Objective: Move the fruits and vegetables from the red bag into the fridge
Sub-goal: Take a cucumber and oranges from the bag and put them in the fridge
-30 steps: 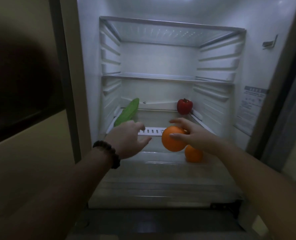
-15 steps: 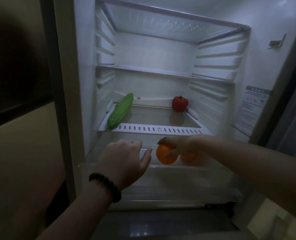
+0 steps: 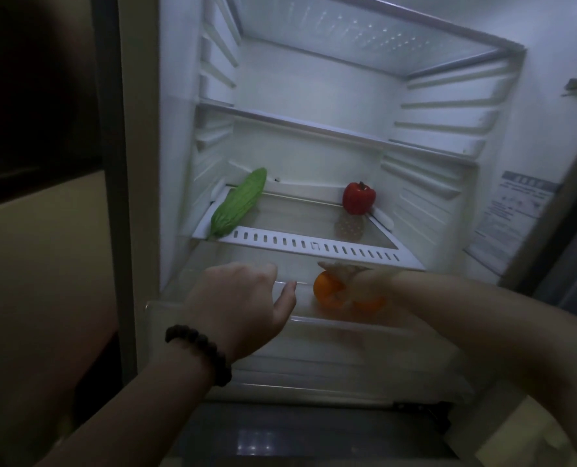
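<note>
My right hand (image 3: 351, 281) fingers curling over orange (image 3: 327, 293) inside clear crisper drawer (image 3: 314, 321), beside second orange (image 3: 369, 303). Left hand (image 3: 243, 298) fingers relaxed, reaching at drawer. Bitter gourd (image 3: 238, 203) lying on shelf (image 3: 314, 246), long axis running front-left to back-right.

Two hands reach into the clear drawer at the bottom of an open fridge (image 3: 179, 163).

The right hand (image 3: 354, 281) holds an orange (image 3: 327, 293) inside the drawer (image 3: 213, 306), with a second orange (image 3: 369, 303) just behind it, partly hidden. The left hand (image 3: 243, 301), a dark bead bracelet (image 3: 201, 352) on its wrist, hovers at the drawer's front with fingers relaxed. On the glass shelf (image 3: 297, 217) above, a green gourd (image 3: 238, 203) lies at the left and a red pepper (image 3: 358, 198) stands at the back right, well apart.
</note>
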Motion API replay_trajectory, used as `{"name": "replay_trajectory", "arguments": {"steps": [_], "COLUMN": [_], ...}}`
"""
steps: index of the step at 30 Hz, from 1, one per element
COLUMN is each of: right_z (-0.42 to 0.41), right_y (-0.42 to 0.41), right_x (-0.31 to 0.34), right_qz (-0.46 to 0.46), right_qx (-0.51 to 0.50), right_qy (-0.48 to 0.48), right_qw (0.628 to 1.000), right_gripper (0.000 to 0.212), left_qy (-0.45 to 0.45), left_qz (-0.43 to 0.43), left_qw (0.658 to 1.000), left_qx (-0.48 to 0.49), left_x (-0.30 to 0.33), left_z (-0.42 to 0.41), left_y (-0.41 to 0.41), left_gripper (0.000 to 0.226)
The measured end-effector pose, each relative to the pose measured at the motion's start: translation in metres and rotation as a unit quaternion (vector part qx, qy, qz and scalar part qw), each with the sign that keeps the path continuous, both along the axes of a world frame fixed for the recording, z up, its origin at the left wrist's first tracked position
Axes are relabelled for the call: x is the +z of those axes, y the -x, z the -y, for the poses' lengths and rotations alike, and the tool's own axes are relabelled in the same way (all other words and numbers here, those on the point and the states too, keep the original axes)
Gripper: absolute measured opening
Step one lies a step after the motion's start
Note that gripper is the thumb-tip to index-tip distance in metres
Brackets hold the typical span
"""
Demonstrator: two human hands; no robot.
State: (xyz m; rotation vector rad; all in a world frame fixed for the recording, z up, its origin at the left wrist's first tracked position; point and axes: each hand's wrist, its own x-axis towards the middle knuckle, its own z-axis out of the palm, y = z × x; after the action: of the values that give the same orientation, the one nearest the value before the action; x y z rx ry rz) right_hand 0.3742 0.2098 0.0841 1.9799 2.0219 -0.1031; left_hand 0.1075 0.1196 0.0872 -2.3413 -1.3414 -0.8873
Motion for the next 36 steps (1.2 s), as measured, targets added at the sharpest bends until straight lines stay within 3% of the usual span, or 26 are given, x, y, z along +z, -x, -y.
{"name": "replay_trajectory", "arguments": {"steps": [3, 6, 10, 15, 20, 26, 33, 36], "right_z": [0.004, 0.021, 0.057, 0.112, 0.153, 0.207, 0.309, 0.363], "right_y": [0.004, 0.021, 0.041, 0.071, 0.071, 0.067, 0.067, 0.062], "right_x": [0.002, 0.014, 0.031, 0.045, 0.033, 0.017, 0.017, 0.010], "right_qz": [0.015, -0.009, -0.125, -0.272, -0.241, -0.267, -0.191, -0.153], "right_qx": [0.006, 0.027, 0.019, 0.024, 0.025, -0.013, -0.055, -0.091], "right_qy": [0.014, 0.019, -0.013, -0.132, -0.247, -0.292, -0.386, -0.402], "right_qw": [1.000, 0.999, 0.992, 0.953, 0.938, 0.918, 0.901, 0.898], "right_gripper": [0.096, 0.083, 0.062, 0.048, 0.046, 0.045, 0.047, 0.061], "left_qy": [-0.006, -0.004, 0.006, -0.001, -0.008, 0.011, 0.014, 0.034], "left_qz": [-0.004, -0.007, -0.005, -0.007, 0.006, 0.036, 0.028, 0.017], "left_qw": [1.000, 1.000, 1.000, 1.000, 1.000, 0.997, 0.984, 0.976], "left_qx": [0.003, -0.003, -0.013, 0.010, -0.002, -0.064, -0.177, -0.213], "left_x": [0.000, 0.000, 0.001, 0.002, -0.002, -0.009, -0.008, -0.015], "left_z": [0.000, -0.001, 0.002, 0.003, 0.003, 0.012, 0.098, 0.148], "left_y": [0.000, 0.000, 0.000, 0.001, 0.001, -0.003, -0.038, -0.062], "left_gripper": [0.045, 0.044, 0.042, 0.042, 0.041, 0.054, 0.054, 0.063]}}
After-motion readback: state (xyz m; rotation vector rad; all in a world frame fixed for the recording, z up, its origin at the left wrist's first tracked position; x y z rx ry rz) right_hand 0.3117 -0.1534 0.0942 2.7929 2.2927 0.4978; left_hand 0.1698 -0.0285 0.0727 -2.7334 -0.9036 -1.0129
